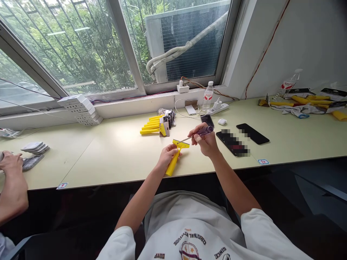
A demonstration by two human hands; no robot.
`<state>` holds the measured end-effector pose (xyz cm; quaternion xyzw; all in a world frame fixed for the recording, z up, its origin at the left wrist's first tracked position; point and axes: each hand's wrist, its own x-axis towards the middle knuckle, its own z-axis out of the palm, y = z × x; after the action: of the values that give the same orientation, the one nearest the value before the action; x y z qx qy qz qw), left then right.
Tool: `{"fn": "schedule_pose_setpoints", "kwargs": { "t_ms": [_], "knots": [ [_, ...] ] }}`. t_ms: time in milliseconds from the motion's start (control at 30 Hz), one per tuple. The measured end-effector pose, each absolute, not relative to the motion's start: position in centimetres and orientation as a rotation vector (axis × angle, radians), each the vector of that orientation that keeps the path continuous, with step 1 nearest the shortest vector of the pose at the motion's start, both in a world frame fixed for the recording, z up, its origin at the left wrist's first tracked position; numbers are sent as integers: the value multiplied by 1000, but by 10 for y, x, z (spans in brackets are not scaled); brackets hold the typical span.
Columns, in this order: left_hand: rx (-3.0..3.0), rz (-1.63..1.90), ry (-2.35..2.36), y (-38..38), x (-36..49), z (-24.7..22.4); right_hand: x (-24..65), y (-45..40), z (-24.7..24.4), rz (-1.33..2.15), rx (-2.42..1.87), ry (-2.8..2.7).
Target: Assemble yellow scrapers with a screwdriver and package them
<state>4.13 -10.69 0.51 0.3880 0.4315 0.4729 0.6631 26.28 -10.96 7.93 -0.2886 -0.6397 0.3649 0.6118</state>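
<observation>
My left hand [168, 156] is closed around the neck of a yellow scraper [173, 164], just above the table's front edge. The scraper's wide head points away from me and its handle slants down toward me. In my right hand [204, 142] is a screwdriver [205, 131] with a clear purple handle. Its thin shaft reaches left to the scraper's head, and the tip looks to be at or very near the head's face; exact contact is too small to tell. Beyond my hands lies a row of several yellow scrapers [150, 127] with dark heads and cardboard pieces.
Phones [253, 133] lie right of my right hand, near a white earbud case [222, 122]. A water bottle [208, 95] and power strip [220, 108] stand by the window. White boxes [82, 109] are stacked at left. A co-worker's hand [11, 161] is at far left.
</observation>
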Motion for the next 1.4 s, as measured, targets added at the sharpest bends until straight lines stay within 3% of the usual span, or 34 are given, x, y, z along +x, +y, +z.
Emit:
{"fn": "schedule_pose_setpoints", "kwargs": {
  "t_ms": [1400],
  "knots": [
    [1022, 1038, 1099, -108, 46, -3, 310, -125, 120, 67, -839, -1668]
  ]
}}
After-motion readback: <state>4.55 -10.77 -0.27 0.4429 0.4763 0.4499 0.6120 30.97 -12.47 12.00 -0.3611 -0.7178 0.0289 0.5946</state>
